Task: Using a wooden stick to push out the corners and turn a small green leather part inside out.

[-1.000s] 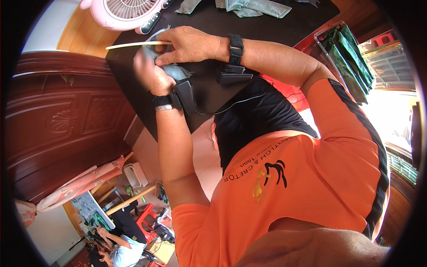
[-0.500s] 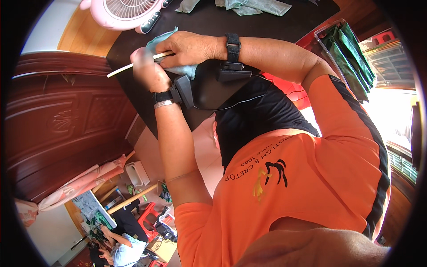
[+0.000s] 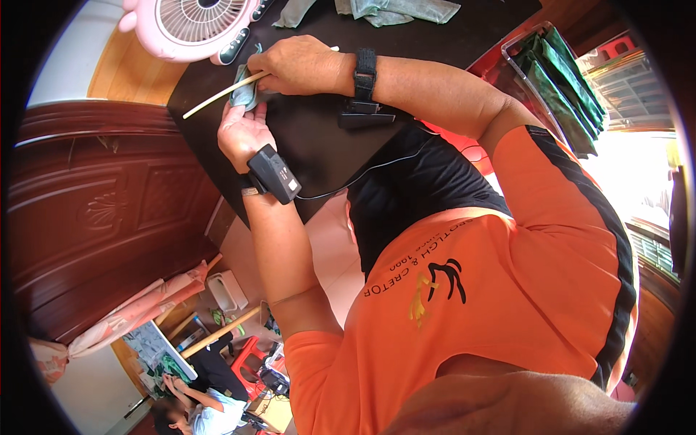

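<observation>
My right hand (image 3: 301, 67) grips a thin pale stick (image 3: 217, 96), closed round it with the knuckles up. The stick slants from lower left to upper right, its far end showing past the knuckles. A small light-blue piece of cloth (image 3: 245, 96) hangs by my right fingers, under the stick, and looks folded or bunched. Just below it my left hand (image 3: 246, 135) lies palm up, fingers stretched out, with the fingertips at the cloth's lower edge. Whether they press on the cloth is hard to see. Both wrists carry black straps with small boxes.
A pink fan (image 3: 196, 25) stands at the far left of the dark table (image 3: 312, 130). Grey-green cloth pieces (image 3: 399, 13) lie at the far edge. To the right, a clear bin (image 3: 523, 72) holds dark green cloth. Carved wooden furniture (image 3: 109, 188) flanks the left. Another person (image 3: 210, 413) sits lower left.
My left hand has turned palm up and come away from the stick, its fingers opening. The cloth now looks smaller and more bunched. My right hand has shifted slightly left and away from me.
</observation>
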`<state>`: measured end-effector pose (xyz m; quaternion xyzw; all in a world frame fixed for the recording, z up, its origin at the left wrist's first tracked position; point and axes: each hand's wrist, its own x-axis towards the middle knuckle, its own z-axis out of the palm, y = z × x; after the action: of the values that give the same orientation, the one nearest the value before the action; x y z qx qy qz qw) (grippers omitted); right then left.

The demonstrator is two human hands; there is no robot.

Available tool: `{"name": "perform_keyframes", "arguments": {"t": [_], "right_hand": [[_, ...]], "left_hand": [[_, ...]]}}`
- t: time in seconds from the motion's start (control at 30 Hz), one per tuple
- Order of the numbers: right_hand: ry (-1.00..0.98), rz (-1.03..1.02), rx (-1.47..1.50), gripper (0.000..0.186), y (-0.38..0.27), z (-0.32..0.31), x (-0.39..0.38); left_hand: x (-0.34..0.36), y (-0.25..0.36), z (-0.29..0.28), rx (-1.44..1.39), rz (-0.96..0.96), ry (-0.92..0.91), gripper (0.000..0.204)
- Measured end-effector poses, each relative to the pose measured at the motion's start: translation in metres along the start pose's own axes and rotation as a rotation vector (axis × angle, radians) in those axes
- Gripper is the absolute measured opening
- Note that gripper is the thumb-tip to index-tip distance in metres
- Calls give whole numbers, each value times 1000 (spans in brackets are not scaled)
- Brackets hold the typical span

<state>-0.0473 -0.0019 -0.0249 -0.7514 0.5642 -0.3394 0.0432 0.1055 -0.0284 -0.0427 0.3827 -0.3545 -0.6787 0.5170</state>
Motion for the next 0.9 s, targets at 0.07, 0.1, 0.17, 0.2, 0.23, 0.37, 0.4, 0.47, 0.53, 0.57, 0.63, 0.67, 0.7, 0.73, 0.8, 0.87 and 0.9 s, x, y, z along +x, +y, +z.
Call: {"name": "perform_keyframes", "arguments": {"t": [0.07, 0.1, 0.17, 0.2, 0.23, 0.37, 0.4, 0.47, 0.53, 0.57, 0.63, 0.67, 0.7, 0.73, 0.8, 0.87, 0.9], "right_hand": [[12, 4, -27, 21, 0, 0, 0], [31, -18, -40, 21, 2, 1, 0], [49, -39, -53, 21, 0, 1, 0], [44, -47, -59, 21, -1, 1, 0], [40, -53, -67, 21, -1, 0, -1], [61, -49, -53, 20, 8, -2, 3], [60, -48, -53, 20, 9, -3, 1], [69, -55, -42, 19, 8, -8, 0], [25, -57, -10, 20, 8, -11, 3], [-18, -59, 23, 21, 9, -11, 4], [20, -119, 81, 26, 19, -12, 7], [54, -181, 141, 30, 21, -13, 9], [67, -178, 164, 41, 22, -12, 6], [65, -181, 166, 41, 18, -12, 6], [72, -284, 269, 43, 13, -10, 5], [67, -261, 278, 38, 7, -8, 3], [-1, -194, 270, 35, 5, -8, 4]], "left_hand": [[0, 0, 0, 15, 4, -6, 37], [2, 0, 0, 9, -5, -1, 36], [3, 1, -1, 3, -16, 5, 36], [4, 1, -2, -16, -39, 15, 36], [4, 2, 0, -34, -63, 21, 36], [-7, 0, 1, -14, -101, -58, 36], [-6, 0, -1, -14, -102, -58, 36], [-3, 3, -7, -26, -124, -247, 46], [-4, 7, -10, -46, -153, -275, 51], [-6, 11, -7, -72, -158, -292, 51], [-5, 11, -8, -146, -156, -292, 49], [-2, 11, -11, -145, -148, -287, 49], [0, 11, -14, -168, -149, -270, 47], [1, 10, -14, -193, -155, -255, 46], [2, 9, -14, -192, -163, -254, 42], [-3, 9, -4, -151, -115, -291, 38], [-7, 10, 0, -161, -142, -264, 32]]}}
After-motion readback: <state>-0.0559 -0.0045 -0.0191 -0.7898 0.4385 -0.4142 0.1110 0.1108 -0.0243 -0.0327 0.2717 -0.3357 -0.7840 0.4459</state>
